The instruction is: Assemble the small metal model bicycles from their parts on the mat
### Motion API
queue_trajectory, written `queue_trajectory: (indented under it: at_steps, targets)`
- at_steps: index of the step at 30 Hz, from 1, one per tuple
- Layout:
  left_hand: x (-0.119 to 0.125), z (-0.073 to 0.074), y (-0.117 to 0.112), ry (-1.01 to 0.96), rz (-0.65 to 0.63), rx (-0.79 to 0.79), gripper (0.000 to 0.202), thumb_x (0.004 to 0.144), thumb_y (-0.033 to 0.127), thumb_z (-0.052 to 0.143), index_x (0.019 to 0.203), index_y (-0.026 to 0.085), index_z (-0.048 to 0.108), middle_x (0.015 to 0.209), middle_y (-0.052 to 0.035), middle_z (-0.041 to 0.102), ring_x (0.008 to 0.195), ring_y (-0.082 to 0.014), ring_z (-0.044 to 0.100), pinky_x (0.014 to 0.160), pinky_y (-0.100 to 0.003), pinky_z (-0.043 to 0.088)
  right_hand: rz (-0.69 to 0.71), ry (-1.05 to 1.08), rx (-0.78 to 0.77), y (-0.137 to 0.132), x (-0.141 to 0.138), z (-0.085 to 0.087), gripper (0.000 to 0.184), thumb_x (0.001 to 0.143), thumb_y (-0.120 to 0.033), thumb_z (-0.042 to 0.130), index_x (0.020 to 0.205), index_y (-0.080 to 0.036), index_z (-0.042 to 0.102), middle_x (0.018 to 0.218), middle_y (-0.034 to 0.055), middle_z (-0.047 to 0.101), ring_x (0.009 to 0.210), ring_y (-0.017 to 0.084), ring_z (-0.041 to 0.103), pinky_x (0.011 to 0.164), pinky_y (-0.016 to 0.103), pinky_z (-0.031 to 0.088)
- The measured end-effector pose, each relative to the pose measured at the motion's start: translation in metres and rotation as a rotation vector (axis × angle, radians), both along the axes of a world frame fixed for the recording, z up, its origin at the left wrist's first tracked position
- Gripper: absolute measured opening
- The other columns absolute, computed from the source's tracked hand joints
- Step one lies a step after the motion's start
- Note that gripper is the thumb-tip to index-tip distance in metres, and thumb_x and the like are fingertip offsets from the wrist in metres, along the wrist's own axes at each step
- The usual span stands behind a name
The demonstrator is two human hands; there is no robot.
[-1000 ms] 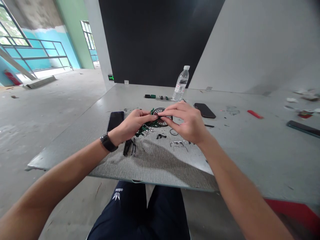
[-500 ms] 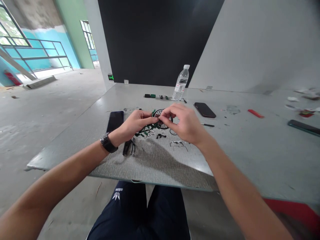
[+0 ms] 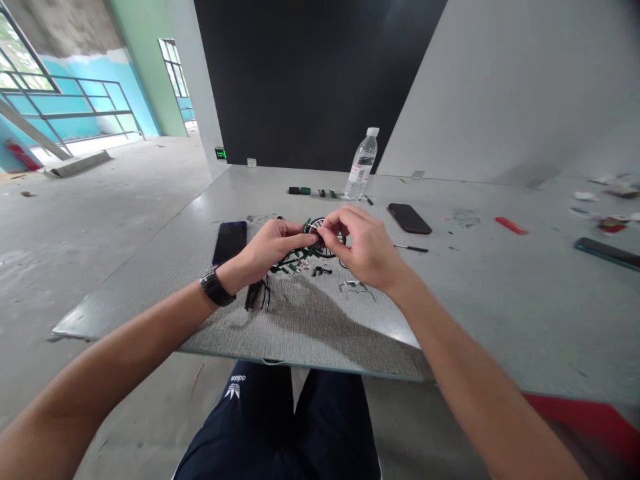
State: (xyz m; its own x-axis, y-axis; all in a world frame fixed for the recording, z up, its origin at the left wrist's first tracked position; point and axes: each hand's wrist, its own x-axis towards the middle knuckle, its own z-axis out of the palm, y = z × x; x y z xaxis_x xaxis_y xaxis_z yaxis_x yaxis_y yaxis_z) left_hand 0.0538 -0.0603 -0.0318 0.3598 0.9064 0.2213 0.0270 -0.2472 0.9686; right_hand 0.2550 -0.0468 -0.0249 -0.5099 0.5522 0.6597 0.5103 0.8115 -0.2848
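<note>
My left hand (image 3: 275,245) is closed around a miniature bicycle (image 3: 300,253) with green and black parts, held just over the table. A black spoked wheel (image 3: 327,251) sits at its right end, partly covered by my fingers. My right hand (image 3: 361,248) pinches a thin pale rod (image 3: 312,227) against the wheel's near face; its kind is too small to make out. Beneath the hands lie small loose green and silver parts (image 3: 300,267) and a small black part (image 3: 321,271). A black forked part (image 3: 257,295) rests below my left wrist.
Thin bent metal pieces (image 3: 357,291) lie right of centre on the table (image 3: 320,333). Phones (image 3: 230,241) (image 3: 410,219) flank the hands. A clear bottle (image 3: 361,167) stands behind, near green and black pieces (image 3: 300,191). A black screwdriver-like tool (image 3: 413,249) and red object (image 3: 511,225) lie rightward.
My right fingertips have shifted slightly, and a thin pale rod now shows beside them. The left hand keeps its hold on the miniature bicycle.
</note>
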Motion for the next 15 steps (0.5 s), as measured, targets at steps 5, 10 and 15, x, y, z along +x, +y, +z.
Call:
queue_trajectory:
  at_steps: [5,10,15]
  targets:
    - [0.0013,0.0035,-0.0022,0.013,0.014,0.009,0.038,0.082,0.044,0.075,0.06,0.017,0.06,0.06,0.0039,0.044,0.059,-0.01,0.035,0.059,-0.027,0.03,-0.018,0.016,0.02,0.0007,-0.0006,-0.0011,0.013,0.099,-0.028,0.054,0.088,-0.022,0.056,0.086,0.0038,0.064,0.078,0.019,0.058,0.072,0.034,0.047]
    - [0.0012,0.0034,-0.0014,0.03,0.016,0.028,0.04,0.083,0.045,0.074,0.06,0.017,0.058,0.06,0.0042,0.042,0.059,-0.0101,0.033,0.058,-0.027,0.028,-0.029,0.023,0.019,-0.0002,-0.0017,-0.0014,0.014,0.099,-0.028,0.055,0.087,-0.022,0.056,0.085,0.0033,0.064,0.076,0.018,0.057,0.07,0.034,0.047]
    - [0.0009,0.0036,-0.0013,0.04,0.02,0.047,0.041,0.083,0.045,0.074,0.059,0.017,0.056,0.059,0.0046,0.037,0.058,-0.01,0.029,0.056,-0.028,0.025,-0.033,0.037,0.018,-0.0011,-0.0026,-0.0018,0.013,0.098,-0.027,0.056,0.086,-0.022,0.055,0.084,0.0029,0.064,0.075,0.018,0.057,0.07,0.034,0.046]
